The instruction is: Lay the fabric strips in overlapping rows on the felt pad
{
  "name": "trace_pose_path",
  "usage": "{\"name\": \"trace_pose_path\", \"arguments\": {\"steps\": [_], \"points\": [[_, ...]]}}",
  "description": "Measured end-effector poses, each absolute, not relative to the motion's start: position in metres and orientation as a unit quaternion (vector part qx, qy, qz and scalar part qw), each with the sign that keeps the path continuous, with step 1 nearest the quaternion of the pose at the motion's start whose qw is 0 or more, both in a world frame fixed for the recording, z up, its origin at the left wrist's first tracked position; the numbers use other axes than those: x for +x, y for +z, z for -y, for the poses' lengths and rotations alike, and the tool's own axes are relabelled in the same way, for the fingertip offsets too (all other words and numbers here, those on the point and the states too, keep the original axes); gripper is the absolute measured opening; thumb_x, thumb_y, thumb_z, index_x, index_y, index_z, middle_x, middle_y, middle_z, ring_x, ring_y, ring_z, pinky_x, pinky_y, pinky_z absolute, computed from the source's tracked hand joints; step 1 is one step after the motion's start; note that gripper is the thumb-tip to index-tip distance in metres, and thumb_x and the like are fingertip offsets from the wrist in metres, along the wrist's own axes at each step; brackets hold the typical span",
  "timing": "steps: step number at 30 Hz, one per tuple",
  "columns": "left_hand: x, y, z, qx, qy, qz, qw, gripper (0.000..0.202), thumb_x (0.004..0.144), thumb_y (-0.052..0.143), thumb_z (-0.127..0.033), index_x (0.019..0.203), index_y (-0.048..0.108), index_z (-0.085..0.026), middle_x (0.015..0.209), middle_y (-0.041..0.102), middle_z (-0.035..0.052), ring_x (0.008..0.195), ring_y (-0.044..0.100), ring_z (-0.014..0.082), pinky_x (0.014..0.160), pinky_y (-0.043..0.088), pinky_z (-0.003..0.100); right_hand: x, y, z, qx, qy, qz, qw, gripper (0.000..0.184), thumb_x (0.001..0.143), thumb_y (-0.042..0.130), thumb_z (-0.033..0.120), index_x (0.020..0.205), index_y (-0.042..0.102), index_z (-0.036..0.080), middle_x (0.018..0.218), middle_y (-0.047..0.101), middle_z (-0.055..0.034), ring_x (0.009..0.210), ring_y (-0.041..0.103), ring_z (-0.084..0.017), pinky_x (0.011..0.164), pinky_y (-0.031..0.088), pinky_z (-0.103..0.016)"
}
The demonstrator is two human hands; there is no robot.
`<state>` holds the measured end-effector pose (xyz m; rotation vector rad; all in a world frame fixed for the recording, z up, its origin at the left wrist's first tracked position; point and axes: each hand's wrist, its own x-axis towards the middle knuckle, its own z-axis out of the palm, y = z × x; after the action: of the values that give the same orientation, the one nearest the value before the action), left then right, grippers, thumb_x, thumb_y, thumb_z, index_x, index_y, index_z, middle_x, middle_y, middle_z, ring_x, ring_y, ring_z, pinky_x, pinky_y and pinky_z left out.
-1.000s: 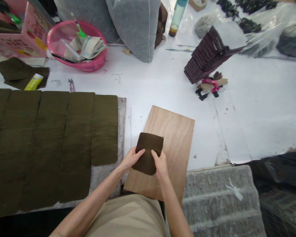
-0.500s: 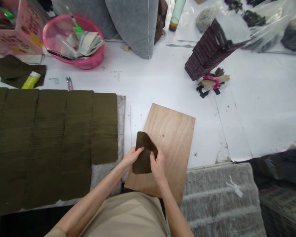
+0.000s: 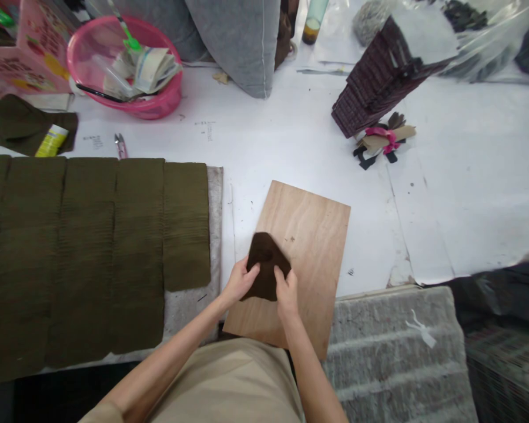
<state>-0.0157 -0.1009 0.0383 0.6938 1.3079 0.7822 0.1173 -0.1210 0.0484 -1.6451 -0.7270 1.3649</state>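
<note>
A small dark brown fabric piece [image 3: 265,264] lies on a plywood board [image 3: 311,235] at the near table edge, folded into a rough triangle. My left hand [image 3: 239,282] grips its left side with the fingers curled on it. My right hand [image 3: 286,289] pinches its right side. Both hands rest on the board's lower left part.
Rows of olive ribbed fabric pieces [image 3: 92,247] cover a grey pad at the left. Behind stand a pink basin [image 3: 127,64], snips [image 3: 120,145], a grey cushion [image 3: 242,41], a maroon stack [image 3: 374,88] and scraps [image 3: 381,141]. A grey pad [image 3: 397,352] lies at the near right.
The fabric piece lay flat as a rectangle a second ago. Both hands have folded its corners in, so it is now a smaller triangular shape.
</note>
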Motion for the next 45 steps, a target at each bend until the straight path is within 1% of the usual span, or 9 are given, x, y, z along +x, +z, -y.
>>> {"name": "trace_pose_path", "arguments": {"steps": [3,9,15,21,24,29,35,41,45], "points": [[-0.017,0.04,0.099,0.393,0.372,-0.55,0.636,0.031,0.072,0.066,-0.025,0.102,0.068,-0.016,0.107,0.07,0.0081,0.108,0.06,0.023,0.1,0.043,0.034,0.12,0.043,0.119,-0.647,0.617,0.166,0.416,0.03,0.078,0.062,0.041,0.096,0.065,0.017,0.092,0.071,-0.0073,0.083,0.064,-0.022,0.076,0.05,-0.034],[-0.015,0.035,0.103,0.206,0.29,-0.587,0.727,0.035,0.077,0.062,-0.041,0.095,0.065,-0.011,0.081,0.071,0.0085,0.072,0.065,0.0222,0.068,0.052,0.033,0.12,0.042,0.126,-0.692,0.459,0.382,0.405,0.021,0.079,0.055,0.029,0.096,0.065,0.019,0.098,0.067,-0.0062,0.095,0.06,-0.02,0.092,0.044,-0.035],[-0.019,0.038,0.101,0.42,0.35,-0.564,0.619,0.029,0.073,0.065,-0.027,0.099,0.07,-0.017,0.105,0.069,0.0082,0.108,0.06,0.024,0.098,0.044,0.034,0.123,0.035,0.124,-0.642,0.63,0.117,0.421,0.026,0.076,0.062,0.037,0.093,0.063,0.017,0.092,0.071,-0.0078,0.083,0.066,-0.022,0.078,0.052,-0.035],[-0.014,0.031,0.102,0.178,0.287,-0.576,0.745,0.036,0.077,0.066,-0.042,0.095,0.066,-0.012,0.082,0.073,0.0079,0.071,0.066,0.0208,0.067,0.054,0.032,0.12,0.038,0.124,-0.714,0.481,0.316,0.399,0.027,0.08,0.057,0.034,0.102,0.062,0.019,0.1,0.069,-0.0081,0.092,0.061,-0.021,0.087,0.047,-0.036],[-0.01,0.03,0.105,0.18,0.311,-0.579,0.732,0.037,0.076,0.067,-0.041,0.099,0.066,-0.011,0.081,0.073,0.0065,0.07,0.066,0.0192,0.066,0.053,0.029,0.12,0.041,0.125,-0.712,0.461,0.342,0.404,0.031,0.079,0.059,0.033,0.107,0.061,0.02,0.107,0.068,-0.0084,0.099,0.06,-0.022,0.093,0.045,-0.037],[-0.014,0.035,0.1,0.316,0.332,-0.572,0.68,0.035,0.076,0.067,-0.035,0.103,0.068,-0.013,0.097,0.072,0.0063,0.092,0.065,0.0214,0.08,0.051,0.027,0.125,0.038,0.122,-0.623,0.642,0.153,0.42,0.029,0.078,0.06,0.038,0.1,0.062,0.018,0.098,0.07,-0.0078,0.089,0.065,-0.022,0.08,0.052,-0.035],[-0.013,0.039,0.096,0.198,0.271,-0.593,0.732,0.03,0.074,0.066,-0.038,0.088,0.065,-0.012,0.075,0.071,0.0061,0.066,0.064,0.0189,0.059,0.05,0.027,0.12,0.038,0.126,-0.71,0.47,0.351,0.389,0.021,0.075,0.057,0.025,0.094,0.062,0.02,0.093,0.067,-0.005,0.09,0.06,-0.02,0.087,0.046,-0.035],[-0.009,0.034,0.098,0.306,0.325,-0.588,0.675,0.037,0.069,0.067,-0.026,0.104,0.065,-0.014,0.097,0.072,0.0065,0.094,0.065,0.0226,0.082,0.052,0.029,0.129,0.032,0.121,-0.647,0.604,0.157,0.438,0.023,0.074,0.057,0.028,0.095,0.057,0.02,0.089,0.067,-0.0022,0.08,0.061,-0.018,0.075,0.05,-0.03],[-0.008,0.033,0.097,0.203,0.315,-0.58,0.724,0.043,0.07,0.066,-0.029,0.11,0.06,-0.013,0.094,0.072,0.0086,0.082,0.067,0.0222,0.075,0.054,0.033,0.13,0.031,0.118,-0.687,0.554,0.222,0.414,0.019,0.073,0.055,0.024,0.092,0.057,0.02,0.083,0.065,-0.0008,0.076,0.059,-0.017,0.073,0.048,-0.029]]}}
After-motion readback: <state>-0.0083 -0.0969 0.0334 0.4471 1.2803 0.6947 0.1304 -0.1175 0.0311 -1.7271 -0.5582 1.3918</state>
